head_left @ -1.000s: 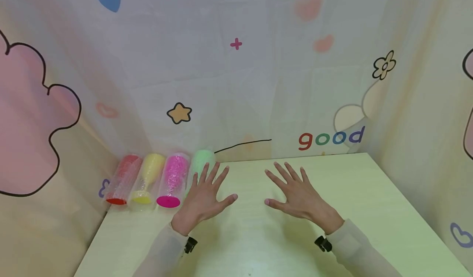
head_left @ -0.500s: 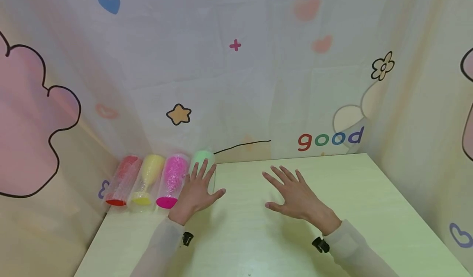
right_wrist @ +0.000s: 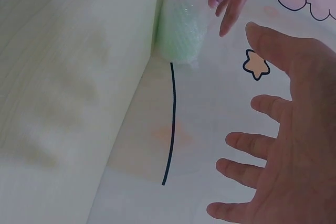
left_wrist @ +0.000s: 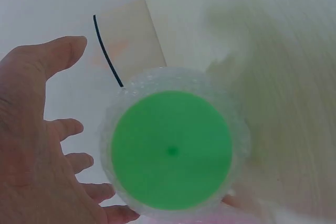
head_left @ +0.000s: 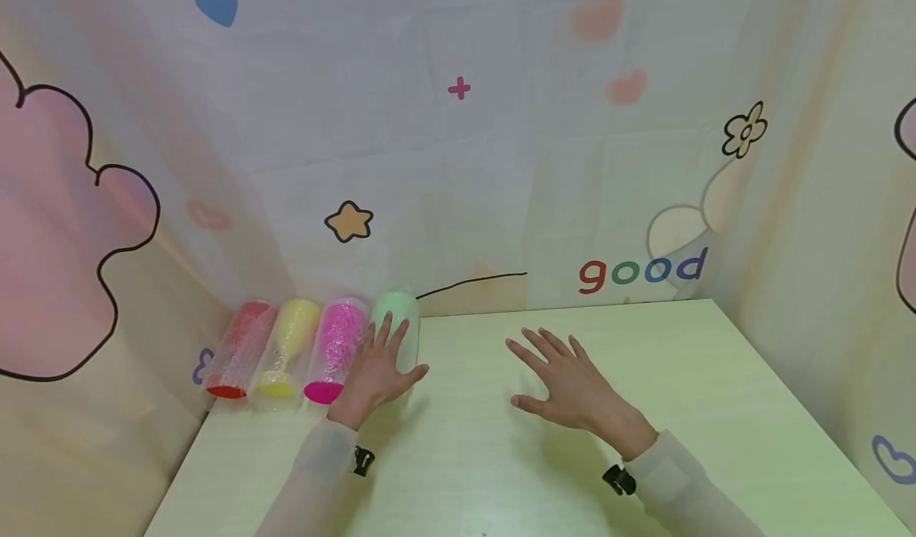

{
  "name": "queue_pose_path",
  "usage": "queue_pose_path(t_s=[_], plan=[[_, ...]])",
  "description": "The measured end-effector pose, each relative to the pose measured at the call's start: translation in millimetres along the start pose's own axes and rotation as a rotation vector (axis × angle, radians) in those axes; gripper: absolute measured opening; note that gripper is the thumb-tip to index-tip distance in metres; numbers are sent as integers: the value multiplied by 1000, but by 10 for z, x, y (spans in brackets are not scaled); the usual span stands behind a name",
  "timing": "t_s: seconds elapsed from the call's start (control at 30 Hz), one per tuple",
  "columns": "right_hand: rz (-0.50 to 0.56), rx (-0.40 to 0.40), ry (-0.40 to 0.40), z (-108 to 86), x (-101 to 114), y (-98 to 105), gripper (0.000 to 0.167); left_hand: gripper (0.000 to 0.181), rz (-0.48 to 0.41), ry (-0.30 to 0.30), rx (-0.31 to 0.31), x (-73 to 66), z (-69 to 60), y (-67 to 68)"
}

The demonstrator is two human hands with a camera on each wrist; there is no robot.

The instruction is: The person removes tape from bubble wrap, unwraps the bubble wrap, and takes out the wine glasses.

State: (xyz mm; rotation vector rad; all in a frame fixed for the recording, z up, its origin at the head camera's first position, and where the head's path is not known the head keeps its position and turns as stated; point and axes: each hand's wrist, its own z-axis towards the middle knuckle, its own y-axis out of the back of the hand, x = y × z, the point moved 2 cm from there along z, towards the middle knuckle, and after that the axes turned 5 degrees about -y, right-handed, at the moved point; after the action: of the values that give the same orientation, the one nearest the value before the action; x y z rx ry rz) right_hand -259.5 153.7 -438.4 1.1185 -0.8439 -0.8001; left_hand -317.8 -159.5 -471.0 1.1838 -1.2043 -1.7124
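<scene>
Spread fingers on left hand (head_left: 378,374), over pale-green cylindrical bundle (head_left: 395,305) in clear bubble wrap (left_wrist: 239,129) (contact: cannot tell), likewise spread on right hand (head_left: 580,390), well apart, over pale wood-grain tabletop (head_left: 472,449). Smooth, flat, round bright-green end (left_wrist: 172,150), plain in left wrist view but blocked by left hand in head view; alongside, wrapped hot-pink bundle (head_left: 342,334), yellow goblet-shaped bundle (head_left: 293,332), red bundle (head_left: 246,336). Versus a second ago, slight leftward shift of left hand.

Curtain (head_left: 401,147), pale, printed, across the upper head view: 1 blue heart (head_left: 218,9), upper left; 1 pink cloud shape (head_left: 60,227), far left; 1 orange star (head_left: 349,222), left of centre; 1 outlined flower (head_left: 745,131), upper right; "good" lettering (head_left: 647,270), right. Table (head_left: 465,441), pale, lower frame.
</scene>
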Motion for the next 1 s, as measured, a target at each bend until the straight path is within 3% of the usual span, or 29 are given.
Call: queue_pose_path(t_s=[0.23,0.5,0.73,1.0], plan=[[20,7,16,0,41,-24,80,90,-51,11,3,78,3,-62],[50,37,16,44,79,-94,78,88,-46,-5,15,158,26,-151],[61,37,17,66,124,-100,79,81,-56,-68,-22,156,25,-187],[56,19,27,75,138,-110,78,75,-83,-75,-56,118,-5,-185]])
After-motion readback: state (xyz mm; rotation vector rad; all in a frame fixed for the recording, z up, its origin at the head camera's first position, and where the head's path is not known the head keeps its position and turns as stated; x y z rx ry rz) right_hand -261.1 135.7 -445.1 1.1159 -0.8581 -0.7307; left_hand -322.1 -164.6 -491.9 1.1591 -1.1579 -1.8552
